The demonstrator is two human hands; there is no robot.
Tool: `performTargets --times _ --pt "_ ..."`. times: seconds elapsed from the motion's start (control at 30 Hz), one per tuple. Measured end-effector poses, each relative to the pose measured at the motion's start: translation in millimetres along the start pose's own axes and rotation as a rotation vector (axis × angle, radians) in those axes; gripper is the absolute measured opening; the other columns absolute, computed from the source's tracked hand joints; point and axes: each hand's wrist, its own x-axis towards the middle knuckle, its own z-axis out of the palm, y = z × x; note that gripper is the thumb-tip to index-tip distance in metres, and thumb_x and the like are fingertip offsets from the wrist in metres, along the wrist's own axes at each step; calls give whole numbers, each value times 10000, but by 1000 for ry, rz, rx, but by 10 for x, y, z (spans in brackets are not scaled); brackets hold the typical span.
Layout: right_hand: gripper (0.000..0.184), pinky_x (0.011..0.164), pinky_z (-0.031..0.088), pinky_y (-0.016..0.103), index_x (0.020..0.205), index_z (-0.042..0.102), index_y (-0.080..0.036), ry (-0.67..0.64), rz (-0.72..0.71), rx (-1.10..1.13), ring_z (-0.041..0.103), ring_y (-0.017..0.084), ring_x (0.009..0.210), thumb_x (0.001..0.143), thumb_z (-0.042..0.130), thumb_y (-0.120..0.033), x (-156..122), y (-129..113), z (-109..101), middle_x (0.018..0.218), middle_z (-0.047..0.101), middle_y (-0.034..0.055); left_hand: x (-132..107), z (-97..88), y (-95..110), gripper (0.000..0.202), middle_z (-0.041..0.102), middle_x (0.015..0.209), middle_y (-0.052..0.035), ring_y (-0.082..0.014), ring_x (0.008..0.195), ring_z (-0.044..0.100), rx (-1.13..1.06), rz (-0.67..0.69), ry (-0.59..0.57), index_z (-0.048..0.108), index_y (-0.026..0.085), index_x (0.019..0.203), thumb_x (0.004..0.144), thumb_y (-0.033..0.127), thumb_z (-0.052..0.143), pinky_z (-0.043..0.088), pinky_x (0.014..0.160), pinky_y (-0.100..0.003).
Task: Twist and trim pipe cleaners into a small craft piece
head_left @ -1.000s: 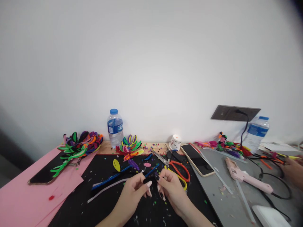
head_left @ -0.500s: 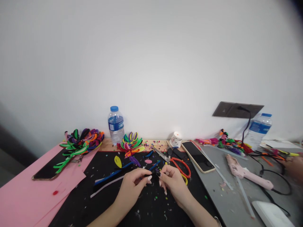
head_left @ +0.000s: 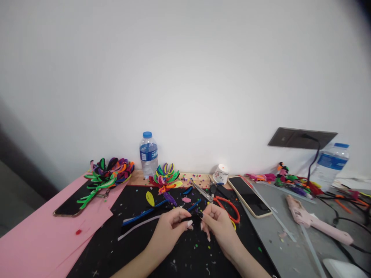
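Note:
My left hand (head_left: 169, 231) and my right hand (head_left: 218, 227) meet over the black mat (head_left: 185, 255), each pinching one end of a short black pipe cleaner piece (head_left: 193, 218). Fingers of both hands are curled closed around it. Just beyond my hands lie blue pipe cleaners (head_left: 145, 213), a white one (head_left: 136, 227), and small purple, pink and yellow petal loops. Orange-handled scissors (head_left: 226, 202) rest right behind my right hand.
A water bottle (head_left: 148, 154) stands at the wall beside two pipe-cleaner flowers (head_left: 165, 178) (head_left: 108, 173). A phone (head_left: 249, 196) and a pink glue gun (head_left: 314, 220) with its cord lie on the grey sheet at right; another phone (head_left: 71, 204) lies on pink paper (head_left: 43, 239).
The camera has shifted left, so everything sits further right in view. My hands stay pinched together on the black piece. The other person's hand at the right edge is out of view now.

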Motion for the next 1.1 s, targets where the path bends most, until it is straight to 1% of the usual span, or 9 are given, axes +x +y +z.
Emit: performTargets --times 0.2,0.33,0.4,0.5,0.57,0.67,0.73,0.9,1.1 --pt "313 279 299 127 593 467 -147 -36 32 142 402 38 286 695 661 -371 -23 1 46 444 564 -25 20 -6 22 129 633 636 -1 -152 629 615 -100 -92 33 602 125 759 682 220 645 455 629 -247" --pt "320 281 304 120 594 466 -143 -47 57 230 396 30 293 692 672 -368 -22 -17 43 450 562 -25 25 -11 2 234 633 713 -8 -162 688 626 -194 -97 -22 568 141 909 733 288 611 468 663 -264" --pt "321 277 301 122 592 468 -143 -39 51 218 397 33 291 689 675 -368 -17 -16 33 445 562 -24 22 -6 -10 231 621 724 -14 -159 682 618 -145 -51 -56 564 140 913 775 325 561 465 632 -253" --pt "304 274 292 122 595 472 -142 -43 41 196 393 33 289 691 679 -343 -24 4 37 445 567 -20 2 19 -27 307 588 621 -16 -129 529 567 -30 -36 -104 549 129 727 839 393 439 414 488 -215" --pt "288 276 287 120 597 473 -141 -65 47 198 395 31 291 695 680 -316 -40 23 60 455 574 -17 -19 42 -33 381 546 518 0 -104 427 493 43 -40 -80 497 141 632 863 416 373 353 431 -203" --pt "282 278 289 120 597 464 -145 -94 68 253 387 30 288 711 668 -303 -69 39 110 438 546 -33 -51 70 -28 392 478 444 30 -89 401 422 127 15 10 452 158 595 878 409 348 322 448 -202" --pt "285 277 289 120 598 460 -147 -109 79 298 370 25 283 725 656 -310 -81 37 133 428 525 -43 -64 77 -19 386 453 435 40 -91 409 408 139 37 30 440 165 598 882 405 339 319 463 -204" --pt "285 281 284 115 606 462 -142 -101 81 308 360 16 286 734 649 -315 -77 20 117 446 533 -39 -64 50 16 382 471 483 32 -96 431 421 142 21 -27 444 164 600 873 414 353 318 470 -207" --pt "299 275 260 126 616 460 -147 -84 53 137 386 33 285 719 644 -358 -67 40 89 453 568 -24 -46 31 49 336 447 512 44 -97 461 424 193 23 -58 494 156 672 860 411 383 331 503 -205"
